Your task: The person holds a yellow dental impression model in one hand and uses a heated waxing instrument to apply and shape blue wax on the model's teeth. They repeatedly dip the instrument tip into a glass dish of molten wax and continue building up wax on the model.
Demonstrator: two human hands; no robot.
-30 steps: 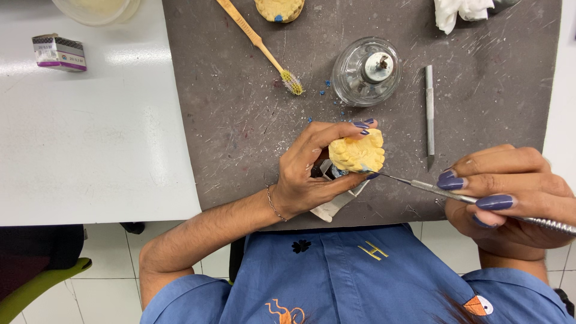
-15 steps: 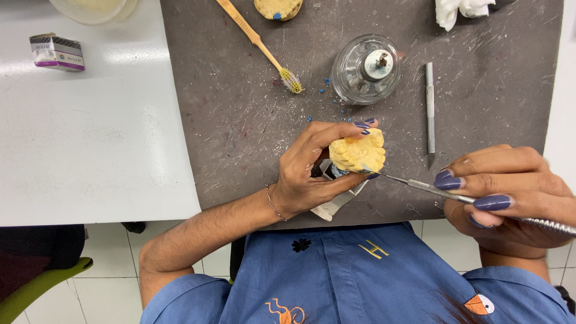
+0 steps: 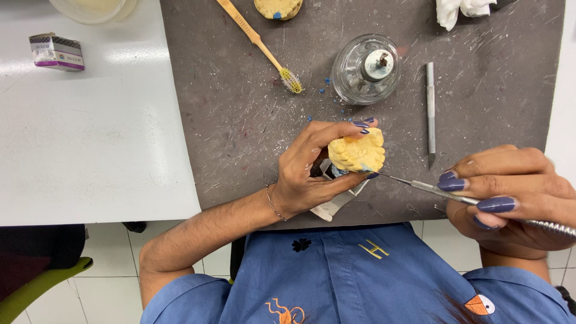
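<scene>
My left hand [image 3: 312, 168] grips a yellow dental cast [image 3: 357, 151] just above the front edge of a dark grey work mat [image 3: 240, 120]. A small metal piece shows under the cast, between my fingers. My right hand [image 3: 510, 198] holds a thin metal carving tool [image 3: 432, 187] like a pen. Its pointed tip touches the lower right side of the cast.
On the mat lie a yellow toothbrush [image 3: 261, 45], a glass spirit lamp [image 3: 367, 69], a second metal tool [image 3: 430, 111], another yellow cast [image 3: 278, 8] and white tissue [image 3: 459, 11]. Small blue crumbs are scattered nearby. A small box [image 3: 57, 52] sits on the white table [image 3: 90, 150].
Almost nothing differs; both hands keep their grip and the tool tip stays at the cast.
</scene>
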